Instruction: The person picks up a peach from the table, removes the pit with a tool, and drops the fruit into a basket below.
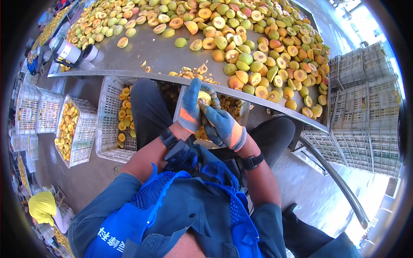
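Both my hands wear blue-grey gloves with orange cuffs and are together at the table's near edge. My left hand (191, 107) is closed around a yellow peach half (205, 98). Against the cut side of that half press the curled fingers of my right hand (221, 125); whatever they grip is hidden by the glove. Below the hands, between my knees, a crate (246, 112) contains fruit pieces, partly covered by my hands. Loose pits and scraps (195, 74) lie on the metal table (159, 53) just beyond my fingers.
Many cut peaches (266, 64) are heaped across the table's far and right side. A crate (103, 124) of halves stands by my left knee, another crate (84, 135) further left. Stacked crates (361, 107) rise at right. A white cylindrical device (69, 51) sits at the table's left end.
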Tool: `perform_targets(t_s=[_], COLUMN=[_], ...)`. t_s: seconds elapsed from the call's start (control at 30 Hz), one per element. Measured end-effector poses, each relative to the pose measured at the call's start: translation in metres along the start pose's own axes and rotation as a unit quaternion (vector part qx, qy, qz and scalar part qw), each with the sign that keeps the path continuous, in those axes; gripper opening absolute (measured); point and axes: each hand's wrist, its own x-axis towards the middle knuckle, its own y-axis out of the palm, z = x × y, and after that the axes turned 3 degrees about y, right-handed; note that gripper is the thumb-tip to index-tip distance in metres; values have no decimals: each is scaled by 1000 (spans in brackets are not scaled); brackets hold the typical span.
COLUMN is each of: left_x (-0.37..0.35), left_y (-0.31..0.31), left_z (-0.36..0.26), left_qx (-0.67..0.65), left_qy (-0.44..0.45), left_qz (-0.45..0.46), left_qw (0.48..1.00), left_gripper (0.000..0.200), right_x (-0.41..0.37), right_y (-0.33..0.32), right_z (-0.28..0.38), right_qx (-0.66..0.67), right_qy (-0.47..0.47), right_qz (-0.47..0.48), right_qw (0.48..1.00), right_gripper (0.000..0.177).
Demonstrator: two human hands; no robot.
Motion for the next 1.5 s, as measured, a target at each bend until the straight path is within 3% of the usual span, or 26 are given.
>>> perform_targets(t_s=[0.17,0.23,0.33,0.37,0.4,0.43,0.47,0.5,0.7,0.77,0.87,0.9,0.97,1.0,1.13,1.2,1.27,1.33,1.37,1.4,1.43,1.47,1.5], left_x=[-4,-4,3,5,5,-5,-7,-2,-12,-10,-12,-10,-17,-20,-18,-15,-15,-6,-3,-1,-3,13,10], left_y=[-3,-17,-34,-39,-38,-30,-21,-23,-6,-13,-18,-17,-2,3,2,6,4,3,-8,-16,-47,-110,-152], left_z=[0,5,16,23,21,15,8,13,0,2,15,17,10,4,-1,4,1,-20,-38,-54,-84,-102,-139], left_qx=[87,187,276,175,175,205,249,213,304,310,273,255,310,340,426,302,156,-10,15,31,59,210,155], left_qy=[11,129,186,140,107,113,119,91,87,76,47,34,87,103,144,63,5,-29,41,162,221,372,359], left_qz=[1,78,8,-12,-42,13,21,7,100,131,67,47,92,123,181,129,41,-69,-94,-171,-94,-92,-114], left_qw=[996,971,943,975,978,972,961,973,943,939,958,965,942,927,874,942,987,997,995,971,969,899,913], left_gripper=[53,48,32,35,42,24,27,33,47,48,52,52,53,54,50,43,36,30,28,29,29,31,31], right_x=[-10,-11,24,21,20,21,21,19,-12,-14,5,-2,-20,-21,-26,-33,-31,-25,3,1,0,-2,1], right_y=[3,4,-14,-16,-16,-18,-16,-13,-6,-4,-11,-10,-6,-11,-4,-4,0,-1,0,10,13,18,11], right_z=[6,7,-37,-38,-40,-40,-41,-38,-28,-26,-43,-38,-30,-35,-36,-24,-19,-29,-59,-54,-53,-52,-57], right_qx=[92,96,68,81,67,50,16,-19,162,92,-32,27,148,225,181,163,71,45,33,-112,-223,-325,-392], right_qy=[33,58,7,30,8,-8,-13,-17,31,19,-21,0,47,41,33,47,-8,-70,-174,-345,-372,-388,-284], right_qz=[64,57,67,70,73,83,51,30,85,57,10,33,81,164,85,84,56,67,17,-105,-170,-243,-253], right_qw=[993,992,995,994,995,995,998,999,983,994,999,999,984,960,979,982,996,994,984,926,885,828,838], right_gripper=[44,42,38,38,39,40,42,43,49,48,47,47,47,45,46,46,45,41,40,38,36,34,32])
